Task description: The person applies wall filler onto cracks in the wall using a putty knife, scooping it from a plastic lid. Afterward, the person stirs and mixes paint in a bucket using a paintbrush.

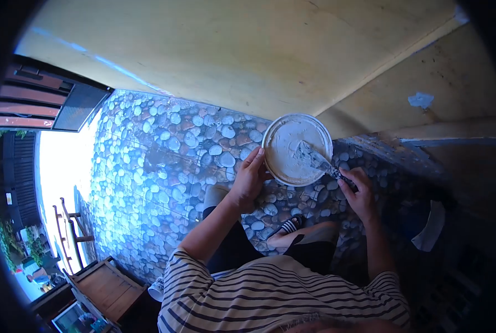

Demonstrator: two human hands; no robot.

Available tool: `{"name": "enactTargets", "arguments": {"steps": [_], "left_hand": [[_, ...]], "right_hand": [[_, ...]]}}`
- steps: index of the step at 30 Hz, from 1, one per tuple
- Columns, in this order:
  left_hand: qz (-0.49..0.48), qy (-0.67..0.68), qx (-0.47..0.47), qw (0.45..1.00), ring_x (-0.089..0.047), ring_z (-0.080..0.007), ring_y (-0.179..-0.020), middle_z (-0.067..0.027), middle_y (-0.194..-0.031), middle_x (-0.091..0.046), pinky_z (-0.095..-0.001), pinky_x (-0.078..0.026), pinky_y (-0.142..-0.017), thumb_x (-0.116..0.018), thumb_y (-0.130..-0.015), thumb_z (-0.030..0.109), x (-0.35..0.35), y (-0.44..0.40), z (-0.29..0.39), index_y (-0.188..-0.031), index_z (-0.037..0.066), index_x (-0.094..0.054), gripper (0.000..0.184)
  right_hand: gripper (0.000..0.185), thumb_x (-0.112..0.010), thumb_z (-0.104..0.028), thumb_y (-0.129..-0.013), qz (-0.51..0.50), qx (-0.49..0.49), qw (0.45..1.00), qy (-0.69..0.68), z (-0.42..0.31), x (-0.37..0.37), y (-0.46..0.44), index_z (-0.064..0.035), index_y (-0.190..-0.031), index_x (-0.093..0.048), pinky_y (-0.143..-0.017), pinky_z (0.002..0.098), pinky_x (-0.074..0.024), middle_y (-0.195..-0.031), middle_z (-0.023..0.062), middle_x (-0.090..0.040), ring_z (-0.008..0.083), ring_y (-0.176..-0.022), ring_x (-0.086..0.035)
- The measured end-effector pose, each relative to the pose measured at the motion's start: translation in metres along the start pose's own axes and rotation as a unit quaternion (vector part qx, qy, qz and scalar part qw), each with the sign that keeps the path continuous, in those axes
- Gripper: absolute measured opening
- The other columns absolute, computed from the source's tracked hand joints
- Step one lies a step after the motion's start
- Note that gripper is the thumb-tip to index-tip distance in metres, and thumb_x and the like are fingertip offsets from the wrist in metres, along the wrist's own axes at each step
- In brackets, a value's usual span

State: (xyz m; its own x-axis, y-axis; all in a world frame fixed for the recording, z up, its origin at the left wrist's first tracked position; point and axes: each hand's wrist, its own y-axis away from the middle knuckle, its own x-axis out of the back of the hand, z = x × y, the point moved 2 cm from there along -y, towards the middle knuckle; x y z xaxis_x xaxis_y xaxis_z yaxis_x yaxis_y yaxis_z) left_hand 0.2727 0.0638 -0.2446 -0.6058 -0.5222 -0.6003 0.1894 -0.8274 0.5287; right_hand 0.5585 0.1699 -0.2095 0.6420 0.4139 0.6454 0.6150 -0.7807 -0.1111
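My left hand [250, 176] grips the left rim of a round white tub [269, 165], thumb on the edge and fingers beneath. A pale, thick paste that looks like putty [286, 143] covers the inside of the tub. In my right hand [359, 191] is the dark handle of a putty knife [313, 157]. Its smeared blade lies over the paste, pointing up and left. Whether the blade presses into the paste or only rests on it, I cannot tell.
A yellowish wall [214, 61] rises ahead, with a pale patch [421, 100] at right. Pebble-patterned flooring [148, 161] runs below. Wooden furniture [106, 291] stands at lower left, near a gate [42, 100]. My sandalled foot [287, 226] is under the tub.
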Motion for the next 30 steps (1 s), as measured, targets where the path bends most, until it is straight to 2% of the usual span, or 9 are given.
{"name": "enactTargets", "arguments": {"steps": [4, 6, 14, 16, 20, 22, 24, 26, 30], "left_hand": [[0.042, 0.088, -0.023, 0.995, -0.068, -0.0191, -0.094, -0.0061, -0.108, -0.066, -0.0364, -0.057, -0.083, -0.047, -0.106, 0.027, 0.0, 0.084, 0.055, -0.132, 0.009, -0.053, 0.032], [0.055, 0.164, -0.062, 0.983, -0.067, -0.0222, -0.1, -0.0067, -0.114, -0.065, -0.039, -0.057, -0.085, -0.047, -0.106, 0.027, 0.022, 0.119, 0.06, -0.133, 0.01, -0.052, 0.032], [0.167, 0.246, -0.223, 0.928, -0.064, -0.0145, -0.104, -0.0027, -0.118, -0.064, -0.0388, -0.055, -0.084, -0.047, -0.106, 0.033, 0.056, 0.31, 0.15, -0.136, 0.012, -0.052, 0.037], [0.21, 0.283, -0.262, 0.898, -0.064, -0.0157, -0.105, -0.0027, -0.119, -0.064, -0.0426, -0.055, -0.085, -0.046, -0.107, 0.034, 0.065, 0.345, 0.174, -0.135, 0.011, -0.052, 0.037], [0.24, 0.331, -0.35, 0.843, -0.064, -0.0188, -0.106, -0.0042, -0.12, -0.063, -0.0468, -0.055, -0.088, -0.045, -0.107, 0.034, 0.107, 0.402, 0.187, -0.132, 0.011, -0.052, 0.035], [0.266, 0.383, -0.366, 0.805, -0.065, -0.0186, -0.103, -0.0061, -0.117, -0.064, -0.0377, -0.054, -0.088, -0.046, -0.107, 0.029, 0.102, 0.443, 0.221, -0.129, 0.008, -0.054, 0.031], [0.277, 0.38, -0.395, 0.789, -0.064, -0.02, -0.105, -0.007, -0.118, -0.064, -0.0407, -0.054, -0.089, -0.042, -0.107, 0.03, 0.121, 0.465, 0.22, -0.13, 0.008, -0.053, 0.034], [0.309, 0.375, -0.42, 0.766, -0.064, -0.0205, -0.107, -0.008, -0.12, -0.064, -0.0427, -0.054, -0.089, -0.04, -0.107, 0.032, 0.133, 0.492, 0.218, -0.133, 0.008, -0.052, 0.037], [0.369, 0.393, -0.457, 0.707, -0.064, -0.0216, -0.107, -0.0092, -0.122, -0.064, -0.0449, -0.054, -0.088, -0.04, -0.106, 0.034, 0.164, 0.537, 0.207, -0.134, 0.008, -0.052, 0.04]], "right_hand": [[0.028, -0.075, -0.008, -0.085, -0.003, 0.114, 0.993, 0.037, -0.106, -0.002, -0.027, -0.0017, -0.109, -0.062, -0.08, 0.0375, -0.0487, -0.099, 0.0145, -0.059, 0.0296, -0.091, -0.059], [0.033, -0.075, -0.01, -0.085, -0.026, 0.074, 0.997, -0.009, -0.154, -0.011, -0.037, -0.0015, -0.106, -0.051, -0.08, 0.0387, -0.0471, -0.102, 0.0162, -0.052, 0.0307, -0.092, -0.055], [0.038, -0.072, -0.014, -0.086, -0.23, 0.224, 0.94, -0.116, -0.361, -0.056, -0.093, -0.0038, -0.11, -0.044, -0.077, 0.0351, -0.0455, -0.101, 0.0118, -0.045, 0.0224, -0.088, -0.049], [0.034, -0.069, -0.011, -0.088, -0.292, 0.146, 0.934, -0.145, -0.417, -0.075, -0.109, -0.0047, -0.108, -0.042, -0.085, 0.0333, -0.0422, -0.101, 0.0093, -0.044, 0.0191, -0.091, -0.046], [0.039, -0.072, -0.017, -0.088, -0.357, 0.199, 0.9, -0.151, -0.49, -0.132, -0.117, -0.0047, -0.111, -0.043, -0.075, 0.0333, -0.0446, -0.097, 0.0074, -0.047, 0.0165, -0.084, -0.047], [0.038, -0.071, -0.018, -0.089, -0.396, 0.215, 0.881, -0.144, -0.533, -0.16, -0.13, -0.0049, -0.111, -0.042, -0.075, 0.0321, -0.0447, -0.097, 0.0072, -0.047, 0.0157, -0.083, -0.047], [0.038, -0.07, -0.018, -0.091, -0.427, 0.237, 0.862, -0.139, -0.563, -0.19, -0.128, -0.0051, -0.112, -0.042, -0.074, 0.0309, -0.0448, -0.097, 0.0071, -0.047, 0.0149, -0.082, -0.048], [0.036, -0.068, -0.019, -0.094, -0.507, 0.17, 0.825, -0.182, -0.593, -0.218, -0.111, -0.0053, -0.113, -0.04, -0.072, 0.0269, -0.0442, -0.095, 0.0061, -0.049, 0.0126, -0.079, -0.049], [0.025, -0.06, -0.016, -0.1, -0.576, 0.167, 0.776, -0.196, -0.666, -0.259, -0.087, -0.0079, -0.114, -0.041, -0.063, 0.0232, -0.0485, -0.091, 0.0038, -0.052, 0.009, -0.076, -0.055]]}}
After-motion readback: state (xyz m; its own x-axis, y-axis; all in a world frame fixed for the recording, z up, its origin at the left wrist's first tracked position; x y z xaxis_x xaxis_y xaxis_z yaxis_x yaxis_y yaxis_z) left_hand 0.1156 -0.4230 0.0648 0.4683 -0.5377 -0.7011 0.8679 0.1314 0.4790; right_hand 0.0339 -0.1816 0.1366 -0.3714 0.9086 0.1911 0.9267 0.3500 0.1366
